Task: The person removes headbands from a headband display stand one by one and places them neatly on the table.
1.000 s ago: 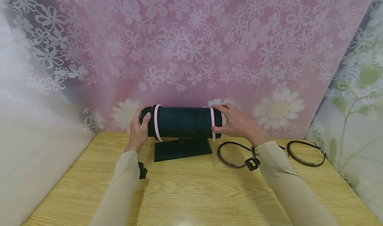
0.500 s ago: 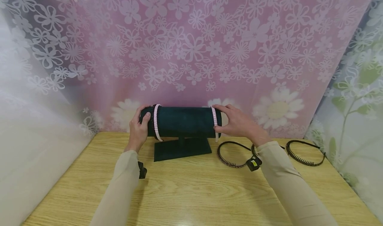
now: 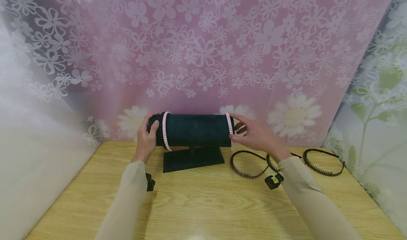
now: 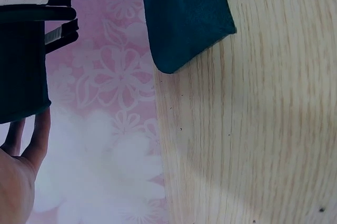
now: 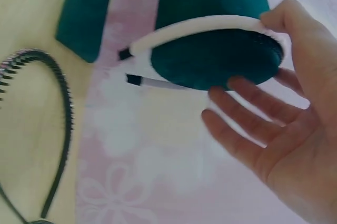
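Note:
A dark green velvet headband stand (image 3: pixel 197 130) has a horizontal roll on a post and flat base. My left hand (image 3: pixel 147 139) grips the roll's left end, thumb in front. Beside it, a pink headband (image 3: pixel 164 130) and a dark toothed one circle the roll. At the right end, my right hand (image 3: pixel 257 136) pinches another pink headband (image 3: pixel 229 124) between thumb and index finger. In the right wrist view, this headband (image 5: pixel 195 26) sits at the roll's very end with its black tips (image 5: pixel 134 79) free; the other fingers spread below the roll's end face.
Dark toothed headbands lie on the wooden table (image 3: pixel 197 204) to the right: one nearest the stand (image 3: pixel 245 176), one partly behind the right wrist (image 3: pixel 271 165), one at far right (image 3: pixel 322 171). A flowered pink curtain (image 3: pixel 203 49) hangs behind the table.
My right hand has moved slightly right, bringing the pink headband to the roll's right end. Its lower fingers have come away from the roll. My left hand keeps its grip.

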Demonstrator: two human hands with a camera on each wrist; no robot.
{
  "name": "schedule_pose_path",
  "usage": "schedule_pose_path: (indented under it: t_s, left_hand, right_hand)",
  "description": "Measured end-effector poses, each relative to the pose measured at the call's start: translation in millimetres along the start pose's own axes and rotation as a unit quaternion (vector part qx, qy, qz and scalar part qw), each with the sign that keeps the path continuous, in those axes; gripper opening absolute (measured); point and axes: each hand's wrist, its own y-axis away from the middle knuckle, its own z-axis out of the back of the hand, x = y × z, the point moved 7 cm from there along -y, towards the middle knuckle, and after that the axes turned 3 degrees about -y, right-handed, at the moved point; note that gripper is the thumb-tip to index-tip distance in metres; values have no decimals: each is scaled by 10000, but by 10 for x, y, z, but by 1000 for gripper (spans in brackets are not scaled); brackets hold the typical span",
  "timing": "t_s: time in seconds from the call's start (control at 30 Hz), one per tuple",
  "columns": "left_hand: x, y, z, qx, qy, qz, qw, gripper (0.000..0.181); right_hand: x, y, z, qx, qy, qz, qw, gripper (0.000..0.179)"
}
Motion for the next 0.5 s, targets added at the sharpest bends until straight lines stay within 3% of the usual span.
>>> schedule_pose_path:
  t_s: [0.23, 0.5]
  left_hand:
    - [-9, 10, -4, 85, 52, 12, 9999, 43]
    - [3, 13, -8, 57, 97, -14, 9999, 44]
  right_hand:
    - [-51, 128, -81, -673, -752, 342, 9943, 70]
    - [-73, 291, -177, -1279, -1120, 464, 9844, 39]
